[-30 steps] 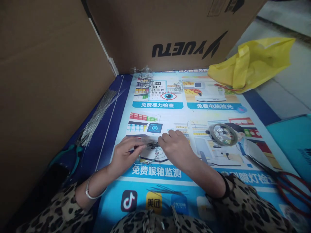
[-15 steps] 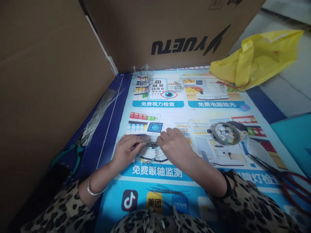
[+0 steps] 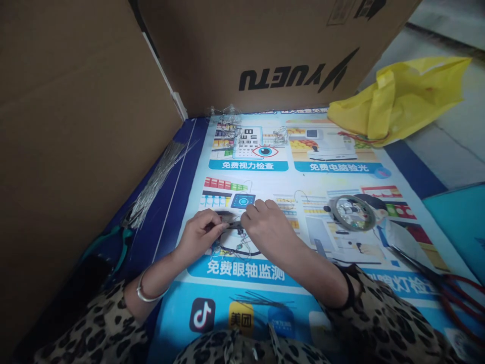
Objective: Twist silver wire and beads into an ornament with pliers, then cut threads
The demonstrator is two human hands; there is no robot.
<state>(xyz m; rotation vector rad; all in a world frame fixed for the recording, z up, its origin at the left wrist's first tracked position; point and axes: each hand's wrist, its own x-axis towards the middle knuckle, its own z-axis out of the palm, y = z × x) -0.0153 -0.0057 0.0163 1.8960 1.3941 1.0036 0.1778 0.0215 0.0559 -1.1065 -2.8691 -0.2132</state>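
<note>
Over the printed poster, my left hand (image 3: 200,233) pinches one end of a dark wire piece (image 3: 235,224) between thumb and fingers. Just to its right, my right hand (image 3: 270,228) is closed at the other end, with its fingertips partly hidden behind the knuckles. From the wire, a thin strand with small clear and coloured beads (image 3: 239,246) hangs in a loose loop below both hands. How the strand joins the wire is too small to tell.
A ring-shaped dish of beads (image 3: 356,212) and red-handled scissors (image 3: 458,296) lie right. Teal-handled pliers (image 3: 124,242) and a wire bundle (image 3: 157,182) lie left. Wirework clumps (image 3: 230,120) sit by the cardboard box (image 3: 280,40). Also there: a yellow bag (image 3: 413,98), dark wires (image 3: 261,299).
My right hand has shifted slightly left, closer to my left hand, and the beaded strand has swung a little. Both hands keep their grip; the view has tilted slightly.
</note>
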